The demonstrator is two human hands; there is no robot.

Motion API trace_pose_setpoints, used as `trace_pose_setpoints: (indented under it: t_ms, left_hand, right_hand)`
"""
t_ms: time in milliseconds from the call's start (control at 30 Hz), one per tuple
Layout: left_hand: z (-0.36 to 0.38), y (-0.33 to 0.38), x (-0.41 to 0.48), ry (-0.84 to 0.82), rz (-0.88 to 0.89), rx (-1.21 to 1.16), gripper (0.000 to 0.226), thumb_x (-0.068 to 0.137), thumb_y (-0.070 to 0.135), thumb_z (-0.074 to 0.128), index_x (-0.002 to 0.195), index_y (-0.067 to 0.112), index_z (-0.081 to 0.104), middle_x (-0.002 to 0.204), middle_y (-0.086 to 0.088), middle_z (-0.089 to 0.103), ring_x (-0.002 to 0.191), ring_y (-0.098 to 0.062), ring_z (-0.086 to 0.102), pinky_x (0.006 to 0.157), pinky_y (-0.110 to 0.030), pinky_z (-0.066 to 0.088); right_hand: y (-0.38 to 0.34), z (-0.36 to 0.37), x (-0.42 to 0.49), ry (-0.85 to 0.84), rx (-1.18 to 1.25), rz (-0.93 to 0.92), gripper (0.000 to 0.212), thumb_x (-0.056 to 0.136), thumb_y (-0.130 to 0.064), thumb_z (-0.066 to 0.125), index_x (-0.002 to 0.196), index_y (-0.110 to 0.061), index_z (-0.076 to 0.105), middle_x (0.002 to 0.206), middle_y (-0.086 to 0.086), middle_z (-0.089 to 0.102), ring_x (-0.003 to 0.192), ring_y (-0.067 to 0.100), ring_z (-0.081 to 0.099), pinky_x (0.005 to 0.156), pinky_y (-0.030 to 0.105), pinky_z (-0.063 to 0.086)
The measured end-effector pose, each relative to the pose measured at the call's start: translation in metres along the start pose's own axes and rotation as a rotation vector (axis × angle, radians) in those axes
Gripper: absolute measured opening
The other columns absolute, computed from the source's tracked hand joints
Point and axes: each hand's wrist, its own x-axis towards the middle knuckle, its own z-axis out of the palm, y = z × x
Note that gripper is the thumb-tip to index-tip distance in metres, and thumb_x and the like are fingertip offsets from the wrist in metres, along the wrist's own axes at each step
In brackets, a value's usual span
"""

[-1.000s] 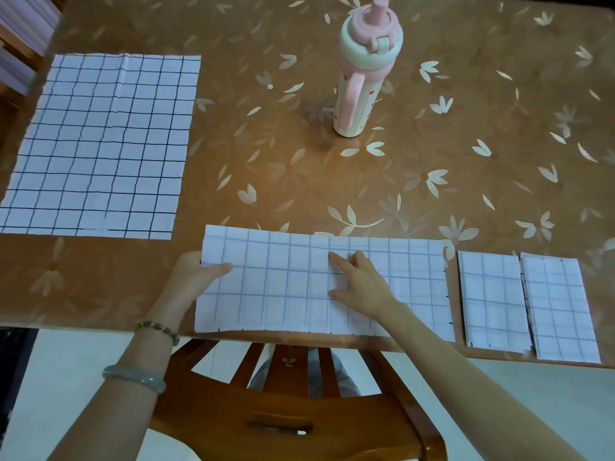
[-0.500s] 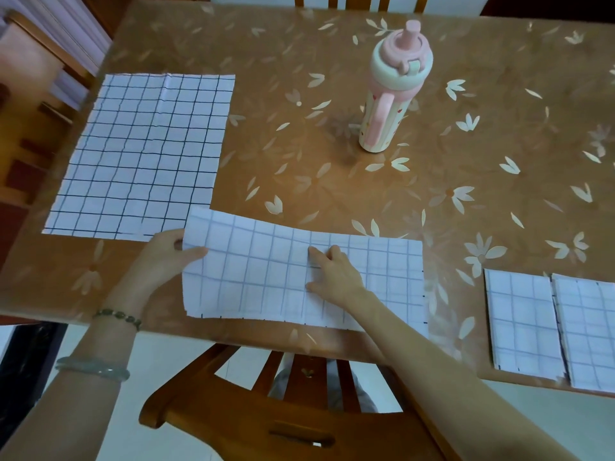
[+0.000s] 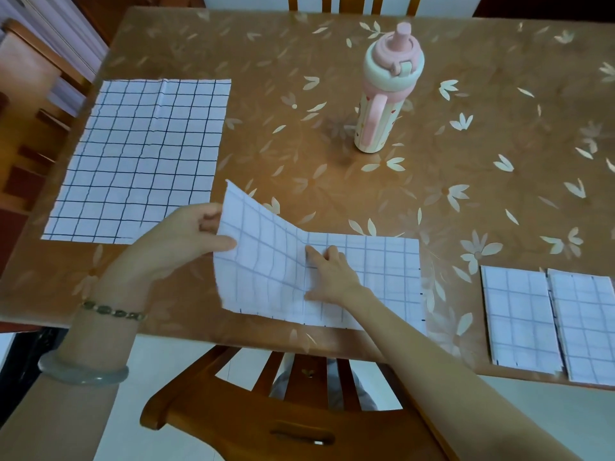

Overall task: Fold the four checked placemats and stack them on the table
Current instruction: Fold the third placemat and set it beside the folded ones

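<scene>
A half-folded checked placemat [image 3: 376, 277] lies along the table's near edge. My left hand [image 3: 186, 237] grips its left end, which is lifted off the table and curling toward the right. My right hand [image 3: 327, 274] presses flat on the mat's middle, fingers spread. An unfolded checked placemat [image 3: 139, 158] lies flat at the left of the table. Two folded placemats sit side by side at the near right edge, one [image 3: 519, 321] left of the other [image 3: 589, 331], their edges touching.
A pink and cream bottle [image 3: 382, 94] with a handle stands upright at the table's centre back. The brown table [image 3: 432, 181] has a leaf-patterned cover. A wooden chair back [image 3: 266, 424] sits below the near edge; another chair [image 3: 30, 78] is at the far left.
My left hand has lifted the placemat's left end off the table and swung it toward the right. My right hand stays pressed on the middle. The view has shifted.
</scene>
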Motion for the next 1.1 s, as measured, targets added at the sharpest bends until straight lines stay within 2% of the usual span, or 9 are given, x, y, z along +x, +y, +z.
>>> trace_pose_setpoints:
  t_ms: [167,300,533,733,800,867,933,1000,1100]
  left_hand:
    - [0.038,0.035,-0.005,-0.036,0.069,0.076,0.034,0.066,0.018,0.068,0.1,0.021,0.07,0.096,-0.001,0.075,0.091,-0.026,0.071,0.09,-0.051,0.053]
    - [0.077,0.047,-0.002,0.008,0.137,0.178,0.028,0.075,0.018,0.067,0.102,0.01,0.063,0.09,-0.014,0.068,0.073,-0.034,0.062,0.068,-0.033,0.047]
    - [0.177,0.067,0.006,-0.018,0.271,0.154,0.034,0.084,0.014,0.063,0.117,0.02,0.06,0.071,0.0,0.062,0.055,-0.005,0.056,0.057,-0.02,0.047]
    - [0.249,0.055,0.035,-0.052,0.207,0.175,0.023,0.084,0.015,0.062,0.105,0.009,0.056,0.089,-0.006,0.065,0.081,-0.02,0.061,0.074,-0.037,0.051]
    - [0.265,0.05,0.044,-0.063,0.167,0.157,0.02,0.085,0.019,0.064,0.096,0.021,0.048,0.095,-0.007,0.065,0.088,-0.02,0.061,0.075,-0.034,0.049]
    - [0.277,0.045,0.051,-0.129,0.105,0.102,0.04,0.084,0.027,0.069,0.119,0.017,0.052,0.109,-0.006,0.063,0.101,-0.019,0.059,0.083,-0.03,0.045]
    - [0.278,0.036,0.057,-0.158,0.07,0.084,0.059,0.086,0.033,0.068,0.136,0.01,0.047,0.122,-0.004,0.058,0.109,-0.018,0.056,0.09,-0.029,0.042]
    - [0.266,0.02,0.061,-0.078,0.123,0.159,0.056,0.091,0.034,0.06,0.14,0.012,0.043,0.131,-0.004,0.053,0.117,-0.019,0.052,0.099,-0.031,0.041]
    - [0.236,-0.017,0.071,0.15,0.278,0.526,0.055,0.099,0.035,0.045,0.146,0.01,0.034,0.15,-0.005,0.036,0.141,-0.022,0.027,0.115,-0.034,0.023]
  right_hand:
    - [0.003,0.004,0.002,0.004,0.021,0.0,0.097,0.064,-0.037,0.08,0.141,-0.032,0.022,0.117,0.006,0.032,0.108,0.024,0.036,0.08,0.039,0.05]
    - [0.009,0.008,0.008,-0.004,0.083,-0.017,0.098,0.062,-0.041,0.079,0.144,-0.029,0.026,0.113,0.006,0.034,0.101,0.023,0.034,0.086,0.041,0.047]
    - [0.074,-0.037,-0.039,0.186,1.087,0.202,0.043,0.078,-0.017,0.062,0.12,-0.009,0.06,0.109,0.017,0.067,0.096,0.02,0.066,0.075,0.024,0.052]
    - [0.125,-0.071,-0.092,0.319,1.579,0.355,0.031,0.097,-0.031,0.048,0.094,-0.005,0.065,0.077,0.005,0.069,0.068,0.013,0.067,0.057,0.02,0.052]
    - [0.127,-0.072,-0.097,0.282,1.627,0.407,0.045,0.094,-0.045,0.046,0.096,-0.004,0.064,0.075,0.005,0.066,0.067,0.014,0.061,0.055,0.021,0.052]
    - [0.128,-0.068,-0.097,0.225,1.614,0.357,0.058,0.091,-0.053,0.047,0.111,-0.002,0.064,0.089,0.012,0.066,0.078,0.019,0.064,0.063,0.024,0.054]
    - [0.127,-0.064,-0.095,0.234,1.453,0.321,0.048,0.093,-0.047,0.047,0.113,-0.009,0.067,0.092,0.005,0.073,0.084,0.013,0.068,0.072,0.024,0.052]
    - [0.125,-0.059,-0.09,0.338,1.213,0.424,0.034,0.092,-0.035,0.056,0.097,-0.004,0.07,0.064,-0.007,0.066,0.063,0.006,0.061,0.063,0.022,0.042]
    - [0.129,-0.047,-0.08,0.462,1.009,0.547,0.033,0.086,-0.02,0.062,0.083,0.013,0.059,0.066,0.007,0.05,0.064,0.019,0.047,0.063,0.028,0.036]
